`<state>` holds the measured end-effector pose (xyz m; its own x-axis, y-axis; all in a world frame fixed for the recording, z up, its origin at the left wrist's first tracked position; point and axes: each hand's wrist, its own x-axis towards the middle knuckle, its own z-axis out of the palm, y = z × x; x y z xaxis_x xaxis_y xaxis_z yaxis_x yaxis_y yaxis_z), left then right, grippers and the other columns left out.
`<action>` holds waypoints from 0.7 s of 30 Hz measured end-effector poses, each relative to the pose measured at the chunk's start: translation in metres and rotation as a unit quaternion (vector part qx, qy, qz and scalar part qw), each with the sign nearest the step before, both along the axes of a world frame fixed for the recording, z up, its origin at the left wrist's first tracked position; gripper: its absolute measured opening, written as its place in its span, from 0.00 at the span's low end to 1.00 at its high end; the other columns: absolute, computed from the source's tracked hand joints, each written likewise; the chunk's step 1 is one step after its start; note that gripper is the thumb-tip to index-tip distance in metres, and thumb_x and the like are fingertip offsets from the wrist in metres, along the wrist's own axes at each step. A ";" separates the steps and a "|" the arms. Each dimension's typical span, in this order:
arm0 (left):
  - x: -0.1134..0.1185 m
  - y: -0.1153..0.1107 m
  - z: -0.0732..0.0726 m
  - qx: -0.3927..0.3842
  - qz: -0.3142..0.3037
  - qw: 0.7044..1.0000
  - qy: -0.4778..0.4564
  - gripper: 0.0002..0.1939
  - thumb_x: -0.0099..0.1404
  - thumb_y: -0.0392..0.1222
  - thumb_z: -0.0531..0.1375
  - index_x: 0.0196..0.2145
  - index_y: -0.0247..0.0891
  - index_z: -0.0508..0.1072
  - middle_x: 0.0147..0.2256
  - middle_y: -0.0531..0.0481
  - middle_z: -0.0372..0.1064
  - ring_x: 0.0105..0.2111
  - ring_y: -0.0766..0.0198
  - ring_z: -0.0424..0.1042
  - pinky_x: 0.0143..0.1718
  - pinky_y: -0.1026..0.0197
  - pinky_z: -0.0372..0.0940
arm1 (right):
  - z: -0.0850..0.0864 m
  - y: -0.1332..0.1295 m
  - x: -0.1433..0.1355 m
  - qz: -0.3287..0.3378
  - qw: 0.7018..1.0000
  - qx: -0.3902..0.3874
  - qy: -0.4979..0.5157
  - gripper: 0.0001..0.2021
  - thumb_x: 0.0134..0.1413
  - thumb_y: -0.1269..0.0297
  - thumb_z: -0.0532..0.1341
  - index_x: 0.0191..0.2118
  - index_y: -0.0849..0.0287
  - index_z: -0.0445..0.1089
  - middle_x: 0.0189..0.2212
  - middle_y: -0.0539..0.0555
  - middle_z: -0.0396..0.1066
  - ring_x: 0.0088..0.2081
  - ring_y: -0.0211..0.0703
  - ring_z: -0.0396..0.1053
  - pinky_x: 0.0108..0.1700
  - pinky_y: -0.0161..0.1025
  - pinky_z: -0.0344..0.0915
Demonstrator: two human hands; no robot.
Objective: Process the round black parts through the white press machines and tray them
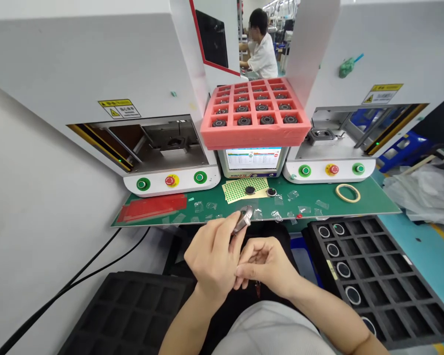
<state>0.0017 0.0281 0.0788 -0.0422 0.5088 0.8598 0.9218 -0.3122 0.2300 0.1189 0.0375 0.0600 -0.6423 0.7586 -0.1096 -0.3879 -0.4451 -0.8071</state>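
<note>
My left hand (214, 256) is closed round a small silver metal part (243, 219), which it holds up near the front edge of the green table (192, 213). Just to its right, my right hand (264, 264) has its fingers curled, with thumb and forefinger together against the left hand; whatever may be between them is too small to make out. Beyond the hands, a black round part (250, 190) lies on a sheet of green dots (234, 191), and a silver-rimmed round part (271, 192) lies beside it.
A pink foam tray (255, 137) of round parts stands above a screen (253, 159), between two machines. Clear film scraps, red sheets (151, 207) and a tape roll (348, 194) lie on the table. Black trays (373, 246) flank me. A person (262, 49) sits beyond.
</note>
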 end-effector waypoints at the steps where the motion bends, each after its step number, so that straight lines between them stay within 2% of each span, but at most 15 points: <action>1: 0.000 -0.001 0.000 0.006 -0.006 1.000 -0.001 0.12 0.58 0.29 0.66 0.41 0.34 0.74 0.30 0.48 0.73 0.29 0.65 0.71 0.32 0.65 0.65 | -0.002 0.001 -0.002 0.014 1.000 -0.022 0.007 0.16 0.33 0.64 0.76 0.21 0.62 0.68 0.18 0.49 0.75 0.20 0.36 0.74 0.22 0.28 0.69; 5: 0.000 0.001 0.000 0.007 -0.031 0.999 -0.043 0.11 0.58 0.28 0.65 0.40 0.34 0.74 0.30 0.50 0.73 0.28 0.68 0.71 0.31 0.67 0.65 | -0.010 0.006 -0.002 0.035 0.999 -0.040 -0.006 0.22 0.31 0.60 0.77 0.19 0.60 0.60 0.15 0.49 0.72 0.18 0.39 0.73 0.17 0.29 0.67; 7: 0.000 0.005 -0.001 -0.038 -0.069 0.990 -0.115 0.07 0.60 0.30 0.64 0.38 0.36 0.74 0.29 0.52 0.71 0.27 0.69 0.70 0.31 0.68 0.65 | -0.008 0.010 0.006 -0.001 0.999 0.030 -0.040 0.20 0.37 0.60 0.74 0.21 0.59 0.60 0.16 0.48 0.72 0.18 0.38 0.72 0.19 0.30 0.67; 8: -0.001 0.007 -0.001 -0.084 -0.099 0.977 -0.168 0.04 0.61 0.32 0.63 0.36 0.36 0.74 0.28 0.53 0.70 0.26 0.70 0.69 0.30 0.68 0.65 | -0.005 0.014 0.012 -0.054 0.992 0.097 -0.066 0.17 0.41 0.60 0.72 0.22 0.59 0.63 0.18 0.49 0.72 0.20 0.38 0.72 0.22 0.31 0.69; 9: -0.002 0.009 -0.003 -0.142 -0.134 0.953 -0.231 0.01 0.62 0.34 0.62 0.34 0.36 0.74 0.27 0.53 0.69 0.26 0.70 0.69 0.28 0.69 0.65 | 0.000 0.018 0.018 -0.121 0.972 0.180 -0.095 0.12 0.44 0.62 0.71 0.26 0.60 0.66 0.21 0.50 0.74 0.24 0.38 0.73 0.26 0.33 0.71; 10: -0.003 0.010 -0.005 -0.199 -0.169 0.918 -0.298 0.01 0.62 0.36 0.62 0.33 0.36 0.73 0.26 0.53 0.69 0.25 0.70 0.69 0.26 0.69 0.65 | 0.005 0.023 0.024 -0.185 0.939 0.262 -0.127 0.08 0.47 0.64 0.69 0.30 0.59 0.70 0.27 0.52 0.75 0.29 0.39 0.74 0.32 0.36 0.73; 11: -0.005 0.011 -0.007 -0.246 -0.199 0.877 -0.363 0.03 0.61 0.38 0.62 0.34 0.36 0.72 0.26 0.54 0.69 0.24 0.70 0.70 0.24 0.69 0.65 | 0.010 0.029 0.028 -0.231 0.902 0.331 -0.155 0.07 0.48 0.66 0.67 0.36 0.59 0.72 0.33 0.54 0.76 0.34 0.40 0.75 0.38 0.37 0.73; 12: -0.006 0.011 -0.009 -0.272 -0.222 0.836 -0.422 0.06 0.60 0.39 0.63 0.36 0.36 0.70 0.25 0.54 0.69 0.23 0.69 0.70 0.23 0.69 0.65 | 0.015 0.034 0.031 -0.248 0.875 0.376 -0.178 0.10 0.49 0.68 0.67 0.39 0.58 0.73 0.37 0.54 0.76 0.38 0.41 0.74 0.42 0.39 0.73; 13: -0.008 0.011 -0.012 -0.282 -0.239 0.799 -0.473 0.10 0.59 0.40 0.64 0.37 0.37 0.68 0.25 0.55 0.68 0.23 0.69 0.70 0.21 0.70 0.64 | 0.019 0.039 0.032 -0.236 0.866 0.397 -0.194 0.11 0.49 0.68 0.66 0.41 0.57 0.73 0.39 0.55 0.76 0.40 0.41 0.74 0.43 0.39 0.73; 15: -0.010 0.011 -0.015 -0.272 -0.256 0.754 -0.540 0.15 0.57 0.41 0.65 0.38 0.39 0.62 0.24 0.58 0.67 0.21 0.70 0.69 0.20 0.71 0.64 | 0.024 0.046 0.030 -0.162 0.887 0.378 -0.209 0.11 0.49 0.68 0.67 0.40 0.58 0.74 0.36 0.54 0.76 0.36 0.40 0.75 0.40 0.37 0.74; 17: -0.012 0.013 -0.018 -0.261 -0.266 0.742 -0.558 0.17 0.57 0.43 0.65 0.37 0.40 0.59 0.23 0.59 0.64 0.21 0.71 0.68 0.20 0.71 0.64 | 0.024 0.052 0.025 -0.096 0.914 0.338 -0.204 0.09 0.48 0.66 0.68 0.38 0.59 0.75 0.31 0.52 0.77 0.32 0.38 0.75 0.36 0.35 0.74; 19: -0.013 0.017 -0.025 -0.249 -0.281 0.743 -0.554 0.18 0.59 0.45 0.64 0.40 0.40 0.59 0.26 0.57 0.66 0.23 0.70 0.69 0.24 0.68 0.67 | 0.025 0.063 0.024 -0.063 0.927 0.311 -0.198 0.11 0.47 0.65 0.69 0.38 0.59 0.75 0.30 0.52 0.76 0.30 0.37 0.74 0.34 0.34 0.73; 21: -0.012 0.020 -0.044 -0.231 -0.291 0.748 -0.551 0.18 0.63 0.46 0.60 0.46 0.41 0.58 0.34 0.51 0.70 0.26 0.68 0.71 0.30 0.64 0.70 | 0.033 0.083 0.028 -0.068 0.926 0.310 -0.204 0.12 0.45 0.63 0.70 0.38 0.58 0.75 0.29 0.50 0.75 0.30 0.36 0.73 0.33 0.34 0.73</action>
<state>-0.0102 0.0483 0.0353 -0.2518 0.9483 0.1933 -0.1666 -0.2392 0.9566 0.1465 0.1202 0.0930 -0.5377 0.8276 0.1609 -0.0119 0.1834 -0.9830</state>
